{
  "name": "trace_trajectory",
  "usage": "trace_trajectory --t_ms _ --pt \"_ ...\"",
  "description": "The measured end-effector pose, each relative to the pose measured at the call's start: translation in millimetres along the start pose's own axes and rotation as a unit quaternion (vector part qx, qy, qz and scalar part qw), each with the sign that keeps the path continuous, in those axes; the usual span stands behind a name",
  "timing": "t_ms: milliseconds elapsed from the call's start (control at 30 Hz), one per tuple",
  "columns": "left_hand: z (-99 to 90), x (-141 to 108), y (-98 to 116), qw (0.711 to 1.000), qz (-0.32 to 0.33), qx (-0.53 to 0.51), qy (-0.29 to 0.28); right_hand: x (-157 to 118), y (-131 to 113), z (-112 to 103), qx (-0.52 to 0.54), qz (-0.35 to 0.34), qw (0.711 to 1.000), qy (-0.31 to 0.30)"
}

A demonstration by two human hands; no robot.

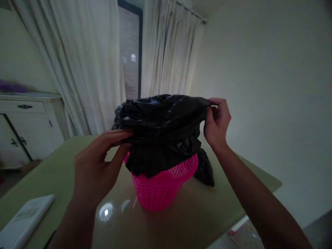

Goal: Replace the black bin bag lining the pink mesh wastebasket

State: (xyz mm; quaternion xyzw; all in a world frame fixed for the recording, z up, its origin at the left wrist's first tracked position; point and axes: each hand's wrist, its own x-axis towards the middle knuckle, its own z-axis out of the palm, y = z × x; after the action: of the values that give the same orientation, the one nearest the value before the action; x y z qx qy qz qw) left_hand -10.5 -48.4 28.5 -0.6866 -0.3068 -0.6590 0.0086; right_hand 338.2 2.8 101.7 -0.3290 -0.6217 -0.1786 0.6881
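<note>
A black plastic garbage bag (pixel 160 128) stands up out of a pink mesh basket (pixel 158 193), its mouth spread wide above the rim. Part of the bag hangs over the basket's front edge. My left hand (pixel 101 162) pinches the near left edge of the bag between thumb and fingers. On the far right side, my right hand (pixel 218 121) grips the bag's edge the same way. Behind the basket to the right lies another black plastic bundle (pixel 204 169); whether it joins the bag is hidden.
The basket rests on a glossy greenish table (pixel 116 221). A white flat box (pixel 26 219) lies at the left front. Beyond the table are a white cabinet (pixel 31 124), pale curtains (pixel 85 65) and a bare wall (pixel 267 86) on the right.
</note>
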Motion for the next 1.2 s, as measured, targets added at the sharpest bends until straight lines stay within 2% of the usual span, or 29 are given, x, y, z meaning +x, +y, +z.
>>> trace_trajectory --t_ms 100,233,300,367,433,567,700,833,933,1033,1100,1200 --pt "2.3 2.0 -14.8 0.996 -0.016 0.007 -0.092 -27.5 10.2 -3.8 0.007 0.061 0.994 -0.088" --pt "9.1 4.4 -16.1 0.968 -0.024 -0.008 -0.25 -58.9 22.0 -10.4 0.066 0.139 0.963 -0.219" --pt "11.6 5.2 -13.1 0.955 -0.029 -0.003 -0.295 -70.4 24.0 -14.1 0.074 0.15 0.952 -0.256" --pt "11.4 5.8 -9.3 0.95 -0.033 -0.003 -0.311 -79.4 24.9 -17.4 0.062 0.154 0.949 -0.268" --pt "7.5 7.0 -4.9 0.947 -0.036 -0.02 -0.319 -87.1 25.6 -20.4 0.036 0.158 0.956 -0.245" --pt "-8.9 11.6 2.8 0.938 -0.032 -0.078 -0.337 -104.0 23.4 -28.8 -0.031 0.154 0.976 -0.152" --pt "-26.7 14.2 2.6 0.915 -0.061 -0.091 -0.388 -128.6 19.2 -42.3 -0.12 0.046 0.99 -0.059" --pt "-38.3 13.0 -0.1 0.859 -0.125 -0.119 -0.483 -162.4 28.9 -56.9 -0.195 -0.073 0.978 -0.004" --pt "-41.5 12.3 1.0 0.796 -0.175 -0.142 -0.562 -188.3 38.9 -63.5 -0.21 -0.091 0.972 0.048" --pt "-38.6 11.9 2.2 0.76 -0.202 -0.142 -0.601 -208.4 40.8 -65.4 -0.22 -0.066 0.973 0.019" --pt "-34.9 10.9 1.9 0.754 -0.206 -0.143 -0.607 -218.1 37.9 -64.9 -0.206 -0.07 0.976 -0.006" --pt "-29.1 7.5 -0.7 0.748 -0.205 -0.151 -0.613 -229.2 32.5 -62.4 -0.157 -0.091 0.983 0.006"
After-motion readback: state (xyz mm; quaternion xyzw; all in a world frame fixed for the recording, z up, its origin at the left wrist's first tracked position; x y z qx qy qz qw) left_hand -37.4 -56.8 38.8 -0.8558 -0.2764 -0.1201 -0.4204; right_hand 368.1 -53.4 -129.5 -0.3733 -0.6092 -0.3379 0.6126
